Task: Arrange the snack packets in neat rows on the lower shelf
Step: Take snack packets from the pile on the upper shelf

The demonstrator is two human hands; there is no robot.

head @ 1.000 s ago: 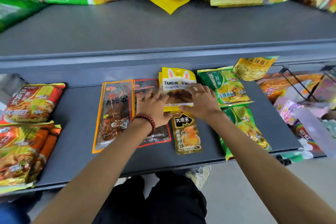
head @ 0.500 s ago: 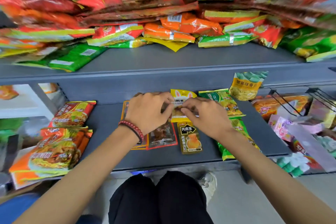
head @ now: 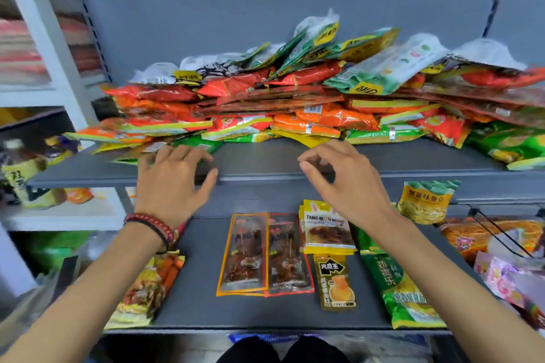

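Both hands are empty at the front edge of the upper shelf (head: 259, 160): the left hand (head: 174, 183) with fingers spread, the right hand (head: 345, 183) with fingers loosely curled. Below them, snack packets (head: 241, 253) lie flat, side by side, on the lower shelf (head: 200, 289); a jumbled pile of packets (head: 295, 103) covers the upper one

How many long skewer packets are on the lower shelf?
2. The orange-edged packet and the red-edged packet lie side by side in the middle of the shelf, just left of the yellow packets. Others may be stacked underneath.
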